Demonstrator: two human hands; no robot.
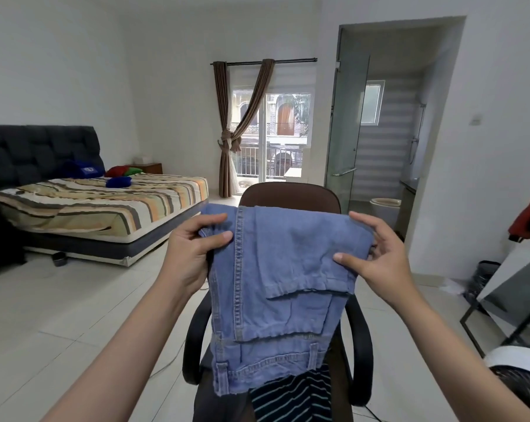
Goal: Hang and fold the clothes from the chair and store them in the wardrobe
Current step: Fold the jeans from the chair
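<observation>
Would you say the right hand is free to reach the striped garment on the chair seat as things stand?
Probably not yet. The right hand and the left hand both grip the folded jeans, which hang in front of the striped garment on the chair and partly cover it.

Two bare forearms, no sleeves, watch or rings in sight; left hand, right hand

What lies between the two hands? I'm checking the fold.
In the head view, the folded blue jeans span the gap between the left hand and the right hand, each pinching a top corner, above the brown office chair.
</observation>
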